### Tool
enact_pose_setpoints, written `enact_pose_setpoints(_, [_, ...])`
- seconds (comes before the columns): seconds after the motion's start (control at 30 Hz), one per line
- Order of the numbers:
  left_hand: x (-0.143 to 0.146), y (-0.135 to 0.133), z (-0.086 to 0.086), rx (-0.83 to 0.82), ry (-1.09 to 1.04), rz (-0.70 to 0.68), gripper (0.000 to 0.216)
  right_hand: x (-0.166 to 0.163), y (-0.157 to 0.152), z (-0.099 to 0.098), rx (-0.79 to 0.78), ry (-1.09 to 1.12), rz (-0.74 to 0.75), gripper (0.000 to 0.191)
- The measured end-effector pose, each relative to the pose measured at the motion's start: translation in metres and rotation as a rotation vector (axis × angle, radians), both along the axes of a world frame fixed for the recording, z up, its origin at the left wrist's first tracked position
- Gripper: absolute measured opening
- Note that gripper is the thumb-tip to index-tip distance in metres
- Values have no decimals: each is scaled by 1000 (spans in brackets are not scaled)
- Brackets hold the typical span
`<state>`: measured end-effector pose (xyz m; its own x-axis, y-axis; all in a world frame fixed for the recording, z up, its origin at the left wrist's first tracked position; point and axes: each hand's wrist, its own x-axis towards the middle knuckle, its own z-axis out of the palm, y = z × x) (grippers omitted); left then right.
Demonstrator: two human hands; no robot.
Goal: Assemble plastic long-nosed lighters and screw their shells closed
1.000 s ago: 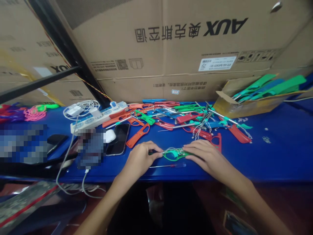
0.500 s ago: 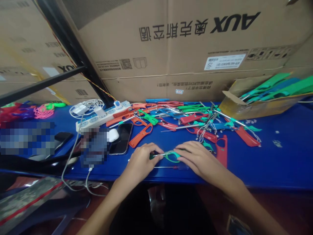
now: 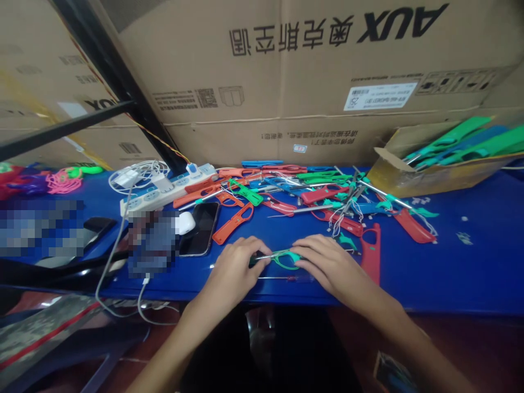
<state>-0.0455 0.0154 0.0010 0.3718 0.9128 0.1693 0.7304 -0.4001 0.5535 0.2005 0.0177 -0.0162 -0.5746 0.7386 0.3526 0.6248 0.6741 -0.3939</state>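
Near the table's front edge, both hands hold a green long-nosed lighter (image 3: 285,266), its looped trigger guard showing between them. My left hand (image 3: 241,265) pinches its metal rod end between thumb and fingers. Wrapped over the lighter's body is my right hand (image 3: 327,262), with fingers by the bright green trigger (image 3: 293,256); its palm hides the handle. Just in front lies a thin screwdriver (image 3: 276,278), partly under the right hand. A red lighter shell (image 3: 370,256) rests beyond the right wrist.
Behind the hands spreads a pile of loose lighter parts (image 3: 282,188) in red, orange, green and blue. An open carton (image 3: 442,177) of lighters stands at right. On the left are a power strip (image 3: 166,191), a phone (image 3: 200,232) and a white charging cable (image 3: 106,273).
The view has shifted slightly. Both hands keep their grip on the green lighter, with little visible movement.
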Motion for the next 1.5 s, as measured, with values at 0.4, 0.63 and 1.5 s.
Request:
enact_pose_setpoints(0.4, [2,-11,-7,216,232,-151,41,1,1,-2,11,34,0,23])
enact_pose_setpoints(0.63, [1,-9,-11,263,226,-159,41,1,-2,-5,77,51,-27,21])
enact_pose_setpoints(1.5, [-9,-4,-12,183,26,-78,17,2,-2,-6,152,53,-23,19])
